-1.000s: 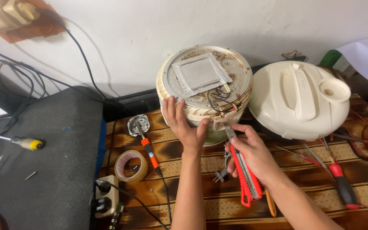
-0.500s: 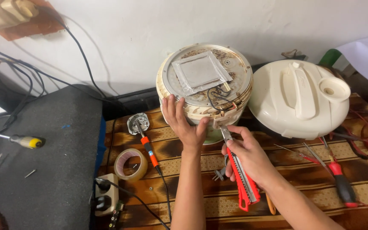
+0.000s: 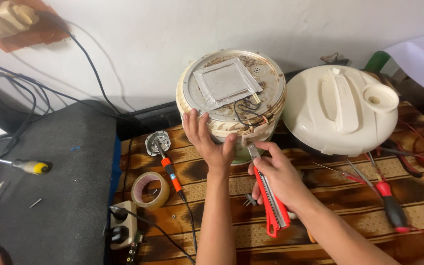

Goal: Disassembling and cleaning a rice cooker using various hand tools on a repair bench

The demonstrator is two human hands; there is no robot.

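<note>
An upturned round cooker body, cream with a stained metal base and a square grey plate at its centre, stands on the patterned brown table close to the white wall. The left hand lies flat against its near side, fingers spread upward over the rim and thumb pressed against the lower edge, bracing it rather than closing around anything. The right hand is wrapped firmly around a red utility knife; the blade end points up and touches the lower edge of the cooker body, just beside the left thumb, where black wires loop out of the base. The knife's red handle runs back down past the wrist toward the near edge of the table. Just to the right of the cooker body sits a cream domed lid, touching or nearly touching it. Left of the hands, a soldering iron with an orange grip lies on the table, its tip near a small round metal part, and a roll of clear tape rests just below it. A red-handled screwdriver lies to the right, under the lid's near side. Further left, on a dark grey mat, lies a yellow-handled screwdriver.
</note>
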